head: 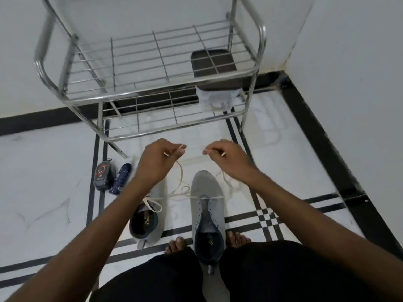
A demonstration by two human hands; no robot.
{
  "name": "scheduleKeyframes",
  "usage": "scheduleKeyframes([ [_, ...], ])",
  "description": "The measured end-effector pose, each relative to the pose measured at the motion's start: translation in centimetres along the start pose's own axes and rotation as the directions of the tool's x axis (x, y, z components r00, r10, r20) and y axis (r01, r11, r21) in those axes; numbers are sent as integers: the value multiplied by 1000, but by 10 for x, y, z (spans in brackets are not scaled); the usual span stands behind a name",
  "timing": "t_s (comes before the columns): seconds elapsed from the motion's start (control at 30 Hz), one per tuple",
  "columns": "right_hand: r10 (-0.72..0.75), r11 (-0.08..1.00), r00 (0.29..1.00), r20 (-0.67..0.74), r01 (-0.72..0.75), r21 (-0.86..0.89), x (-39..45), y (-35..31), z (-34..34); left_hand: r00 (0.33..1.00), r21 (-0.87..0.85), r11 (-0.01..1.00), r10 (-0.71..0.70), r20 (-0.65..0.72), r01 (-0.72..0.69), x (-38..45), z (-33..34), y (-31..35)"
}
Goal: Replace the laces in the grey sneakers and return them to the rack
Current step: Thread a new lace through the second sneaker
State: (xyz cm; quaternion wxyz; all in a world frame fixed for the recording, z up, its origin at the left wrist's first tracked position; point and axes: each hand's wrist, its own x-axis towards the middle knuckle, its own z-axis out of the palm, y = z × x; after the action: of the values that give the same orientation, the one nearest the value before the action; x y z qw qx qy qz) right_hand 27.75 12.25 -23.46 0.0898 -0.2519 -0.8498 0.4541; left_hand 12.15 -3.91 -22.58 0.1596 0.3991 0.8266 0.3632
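Left hand (156,162) and right hand (226,159) each pinch one end of the cream flat lace (181,184) in a closed grip; level both ends before threading the grey knit sneaker's (206,192) next eyelets.

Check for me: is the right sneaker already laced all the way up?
No, the white lace crosses only the lowest eyelets of the right sneaker.

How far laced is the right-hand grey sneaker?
Barely laced: the right-hand sneaker has the lace through only its front eyelets; the rest are bare.
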Motion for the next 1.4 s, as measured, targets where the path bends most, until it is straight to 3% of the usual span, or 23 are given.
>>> scheduleKeyframes([
  [0.23, -154, 945, 948, -278, 224, 240, 6, -103, -70, 977, -292, 953, 18, -214, -82, 15, -62, 85],
  [0.47, -172, 853, 899, -404, 341, 396, 3, -158, -105, 935, -318, 922, 109, -339, -223, 24, -96, 142],
  [0.8, -254, 819, 819, -515, 465, 336, 7, -214, -130, 892, -237, 917, 207, -403, -320, 30, -135, 200],
  [0.97, -345, 858, 779, -523, 488, 162, 7, -226, -133, 885, -223, 910, 242, -398, -349, 29, -147, 213],
  [1.4, -338, 896, 810, -479, 433, 100, 2, -240, -146, 873, -126, 925, 286, -395, -359, 28, -171, 226],
])
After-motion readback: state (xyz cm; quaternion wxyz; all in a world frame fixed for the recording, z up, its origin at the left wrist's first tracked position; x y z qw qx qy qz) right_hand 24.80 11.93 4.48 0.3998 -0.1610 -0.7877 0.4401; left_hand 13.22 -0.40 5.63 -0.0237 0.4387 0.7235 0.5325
